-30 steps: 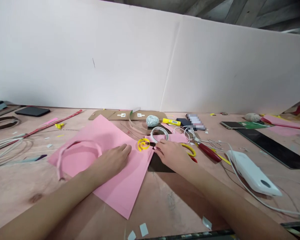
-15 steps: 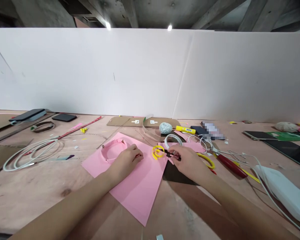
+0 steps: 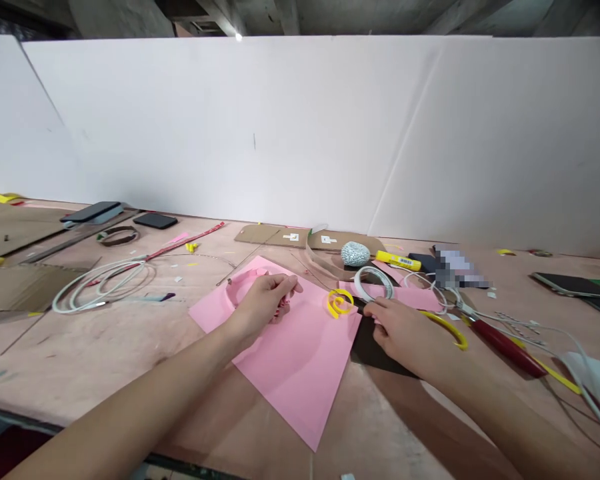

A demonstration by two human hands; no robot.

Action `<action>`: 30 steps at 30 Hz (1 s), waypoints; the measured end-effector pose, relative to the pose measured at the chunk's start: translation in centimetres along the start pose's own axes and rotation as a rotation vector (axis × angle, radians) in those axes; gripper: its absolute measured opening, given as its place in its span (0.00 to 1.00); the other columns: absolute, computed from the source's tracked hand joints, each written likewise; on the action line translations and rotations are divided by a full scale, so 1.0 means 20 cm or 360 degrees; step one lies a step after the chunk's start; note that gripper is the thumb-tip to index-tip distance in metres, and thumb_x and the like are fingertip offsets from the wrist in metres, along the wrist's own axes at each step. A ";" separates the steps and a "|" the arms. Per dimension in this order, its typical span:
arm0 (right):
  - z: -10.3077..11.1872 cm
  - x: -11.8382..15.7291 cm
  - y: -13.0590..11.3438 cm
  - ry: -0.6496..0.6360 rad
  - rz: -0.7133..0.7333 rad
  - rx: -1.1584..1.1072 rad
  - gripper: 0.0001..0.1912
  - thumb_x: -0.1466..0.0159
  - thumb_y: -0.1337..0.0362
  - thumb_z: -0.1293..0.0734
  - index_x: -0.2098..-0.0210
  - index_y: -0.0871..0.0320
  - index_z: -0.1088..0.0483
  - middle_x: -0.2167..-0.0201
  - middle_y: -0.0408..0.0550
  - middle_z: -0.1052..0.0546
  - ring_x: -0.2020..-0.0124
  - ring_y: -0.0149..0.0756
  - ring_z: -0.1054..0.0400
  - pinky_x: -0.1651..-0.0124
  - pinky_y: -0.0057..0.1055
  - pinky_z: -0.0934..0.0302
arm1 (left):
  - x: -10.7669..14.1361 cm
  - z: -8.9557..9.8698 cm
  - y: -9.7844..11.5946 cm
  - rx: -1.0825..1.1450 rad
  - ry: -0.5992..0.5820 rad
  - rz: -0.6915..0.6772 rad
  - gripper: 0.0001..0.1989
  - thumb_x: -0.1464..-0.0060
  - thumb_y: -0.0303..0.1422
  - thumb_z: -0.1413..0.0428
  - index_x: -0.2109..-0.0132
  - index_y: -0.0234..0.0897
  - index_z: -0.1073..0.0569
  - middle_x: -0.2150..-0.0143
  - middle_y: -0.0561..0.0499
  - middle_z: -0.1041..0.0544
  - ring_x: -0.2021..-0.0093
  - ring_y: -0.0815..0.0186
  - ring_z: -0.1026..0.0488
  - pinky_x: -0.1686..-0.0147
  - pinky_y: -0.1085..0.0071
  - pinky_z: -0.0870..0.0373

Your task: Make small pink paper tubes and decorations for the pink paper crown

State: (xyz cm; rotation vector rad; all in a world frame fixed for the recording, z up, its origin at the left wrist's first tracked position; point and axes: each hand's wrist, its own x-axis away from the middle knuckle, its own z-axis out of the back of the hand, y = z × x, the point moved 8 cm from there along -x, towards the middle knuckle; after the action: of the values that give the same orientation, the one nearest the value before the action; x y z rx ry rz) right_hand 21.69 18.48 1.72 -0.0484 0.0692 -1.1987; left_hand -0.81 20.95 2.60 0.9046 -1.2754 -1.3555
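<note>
My left hand (image 3: 265, 300) is over the pink sheet (image 3: 293, 373), its fingers curled and thumb and forefinger pressed together. Whatever they hold, if anything, is hidden. Partly behind this hand is a pink paper band (image 3: 237, 287) bent into a ring. A yellow paper spiral (image 3: 340, 303) sits near the sheet's right corner, between both hands. My right hand (image 3: 400, 327) is closed beside the roll of white tape (image 3: 375, 283), above a black sheet (image 3: 375, 350). Its fingertips bunch together, and I cannot make out anything in them.
Behind the hands are a patterned stone-like lump (image 3: 355, 253), a yellow glue stick (image 3: 397, 261) and a cardboard strip (image 3: 267, 235). To the right, a red-handled tool (image 3: 505, 347) lies among white cables. A coiled white cable (image 3: 63, 293) and a dark phone (image 3: 155, 221) are at left.
The view has turned left and down. My left hand has lifted and pinched its fingers over the pink ring. My right hand has drawn away from the spiral; its small black-and-pink item no longer shows.
</note>
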 end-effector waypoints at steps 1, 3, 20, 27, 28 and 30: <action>-0.01 -0.01 0.02 0.0034 -0.0008 -0.0034 0.16 0.39 0.77 0.41 0.58 0.60 0.25 0.56 0.56 0.21 0.53 0.49 0.26 0.52 0.42 0.35 | 0.00 -0.01 -0.02 0.0079 -0.0034 0.0059 0.21 0.40 0.51 0.49 0.69 0.37 0.34 0.77 0.60 0.43 0.83 0.75 0.50 0.84 0.77 0.55; -0.03 -0.02 0.07 0.0105 -0.0030 -0.0159 0.16 0.38 0.75 0.42 0.60 0.59 0.24 0.58 0.54 0.19 0.57 0.47 0.24 0.54 0.40 0.33 | 0.01 -0.04 -0.05 0.0209 -0.0103 0.0159 0.23 0.42 0.53 0.48 0.71 0.38 0.37 0.77 0.60 0.44 0.83 0.77 0.52 0.85 0.77 0.58; 0.09 0.00 0.08 0.0111 -0.0040 -0.0163 0.18 0.27 0.56 0.43 0.63 0.54 0.25 0.64 0.48 0.18 0.63 0.42 0.25 0.63 0.34 0.38 | 0.04 -0.09 -0.08 0.0330 -0.0246 0.0390 0.29 0.51 0.54 0.38 0.78 0.39 0.44 0.82 0.60 0.45 0.86 0.78 0.50 0.89 0.78 0.67; 0.24 0.16 0.17 -0.0224 -0.0018 -0.0618 0.05 0.40 0.60 0.30 0.64 0.48 0.22 0.68 0.42 0.20 0.69 0.37 0.27 0.68 0.29 0.37 | 0.03 -0.06 -0.08 0.0226 -0.0185 0.0371 0.27 0.51 0.53 0.37 0.74 0.37 0.40 0.77 0.59 0.39 0.85 0.79 0.47 0.89 0.81 0.63; 0.21 0.20 0.16 -0.0281 0.0036 -0.0609 0.09 0.42 0.62 0.30 0.61 0.47 0.22 0.67 0.42 0.20 0.68 0.37 0.27 0.67 0.29 0.37 | 0.03 -0.06 -0.08 0.0213 -0.0197 0.0365 0.26 0.51 0.53 0.37 0.74 0.37 0.39 0.77 0.59 0.37 0.85 0.79 0.47 0.89 0.81 0.62; 0.15 0.27 0.16 -0.0269 0.0134 -0.0532 0.16 0.44 0.65 0.29 0.57 0.42 0.21 0.65 0.42 0.20 0.67 0.38 0.26 0.67 0.29 0.35 | 0.03 -0.07 -0.09 0.0190 -0.0226 0.0363 0.26 0.50 0.53 0.38 0.73 0.37 0.38 0.77 0.58 0.35 0.85 0.79 0.48 0.89 0.81 0.62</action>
State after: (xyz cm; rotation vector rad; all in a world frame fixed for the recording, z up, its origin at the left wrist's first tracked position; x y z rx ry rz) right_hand 26.90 14.64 4.24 -0.4354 0.1218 -1.0849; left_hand 0.05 19.84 0.72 0.7275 -1.5325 -1.1899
